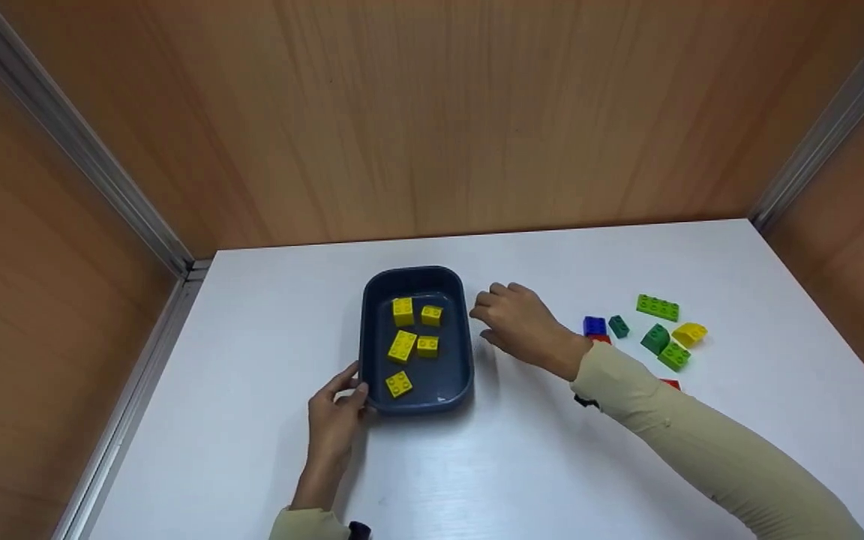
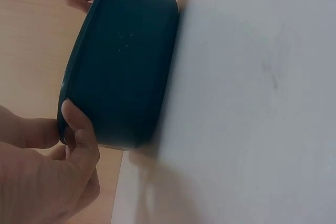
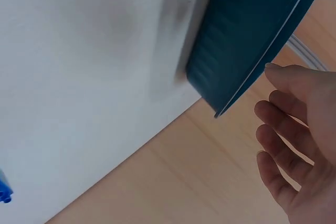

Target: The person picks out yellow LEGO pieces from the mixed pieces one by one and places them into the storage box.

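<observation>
A dark blue rectangular plastic tub (image 1: 417,406) stands on the white table with several yellow toy bricks (image 1: 402,346) lying apart on its floor. My left hand (image 1: 335,420) pinches the tub's rim at the near left corner, thumb and fingers on either side of it in the left wrist view. Beside the tub's right wall is my right hand (image 1: 522,324), with loosely bent fingers and nothing in them. In the right wrist view its thumb (image 3: 286,80) comes very close to the rim; whether it touches, I cannot tell.
To the right lie a blue brick (image 1: 595,325), several green bricks (image 1: 658,307), a yellow brick (image 1: 690,334) and red bricks (image 1: 600,339) partly hidden by my right arm. Wooden panels (image 1: 432,120) stand behind the table (image 1: 274,315) and at both sides.
</observation>
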Demonstrator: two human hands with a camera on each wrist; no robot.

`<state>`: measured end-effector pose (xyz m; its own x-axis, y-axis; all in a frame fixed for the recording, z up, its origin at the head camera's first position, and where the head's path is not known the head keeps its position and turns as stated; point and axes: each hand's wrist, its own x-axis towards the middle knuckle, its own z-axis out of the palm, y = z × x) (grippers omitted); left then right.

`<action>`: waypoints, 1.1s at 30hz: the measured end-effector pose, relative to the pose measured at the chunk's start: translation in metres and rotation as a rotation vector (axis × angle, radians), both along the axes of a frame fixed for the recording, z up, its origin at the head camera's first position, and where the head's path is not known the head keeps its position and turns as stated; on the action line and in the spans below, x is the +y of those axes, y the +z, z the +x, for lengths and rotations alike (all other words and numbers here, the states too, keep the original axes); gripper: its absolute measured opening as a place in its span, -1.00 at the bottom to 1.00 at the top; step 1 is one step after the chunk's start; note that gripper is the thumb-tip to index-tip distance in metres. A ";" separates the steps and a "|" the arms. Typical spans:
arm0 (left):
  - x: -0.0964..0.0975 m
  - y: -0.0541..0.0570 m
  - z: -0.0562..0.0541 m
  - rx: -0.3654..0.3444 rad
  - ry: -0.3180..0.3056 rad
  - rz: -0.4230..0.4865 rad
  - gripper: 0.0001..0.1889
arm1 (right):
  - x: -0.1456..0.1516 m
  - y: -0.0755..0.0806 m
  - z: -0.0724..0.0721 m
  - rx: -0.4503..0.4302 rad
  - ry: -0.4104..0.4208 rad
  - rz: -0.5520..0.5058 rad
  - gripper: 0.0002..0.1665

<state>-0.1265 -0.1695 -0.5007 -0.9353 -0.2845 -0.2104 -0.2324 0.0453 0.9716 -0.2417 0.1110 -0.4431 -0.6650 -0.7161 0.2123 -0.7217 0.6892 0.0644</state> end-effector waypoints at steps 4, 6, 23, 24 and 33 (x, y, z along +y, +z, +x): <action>-0.001 0.000 0.000 0.000 -0.002 0.009 -0.52 | 0.010 -0.002 0.000 -0.003 -0.021 -0.011 -0.59; -0.002 -0.001 0.000 -0.002 0.001 0.012 -0.52 | 0.014 -0.004 0.001 -0.008 -0.033 -0.018 -0.59; -0.001 -0.001 -0.001 0.000 0.011 0.012 -0.53 | 0.059 -0.011 -0.001 0.021 -0.109 -0.123 -0.61; -0.001 -0.001 -0.002 -0.001 0.012 0.014 -0.53 | 0.062 -0.011 -0.001 0.024 -0.114 -0.128 -0.61; 0.000 -0.002 -0.002 -0.021 0.020 0.000 -0.53 | 0.088 -0.018 0.001 -0.025 -0.175 -0.118 -0.57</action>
<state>-0.1282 -0.1692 -0.5027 -0.9248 -0.3035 -0.2294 -0.2532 0.0408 0.9666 -0.2410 0.1989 -0.4609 -0.7830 -0.5605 0.2696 -0.5909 0.8057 -0.0411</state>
